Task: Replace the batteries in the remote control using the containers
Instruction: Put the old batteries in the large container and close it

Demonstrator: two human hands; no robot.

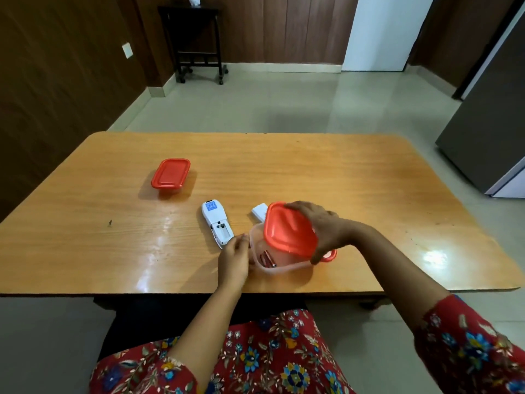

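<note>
A white remote control (pixel 216 223) lies face down on the wooden table (pixel 341 180) with its battery bay uncovered. Its white battery cover (pixel 259 212) lies to its right. My right hand (pixel 321 228) grips a red lid (pixel 288 230), tilted above a clear container (pixel 279 264). Red batteries (pixel 267 258) lie inside the container. My left hand (pixel 234 258) rests against the container's left rim with curled fingers; whether it pinches anything I cannot tell. A second container with a red lid (pixel 170 174) stands closed at the far left.
Beyond the table's far edge is tiled floor. A dark side table (pixel 199 41) stands at the back wall. A grey cabinet (pixel 488 132) stands to the right. The near table edge runs just behind my forearms.
</note>
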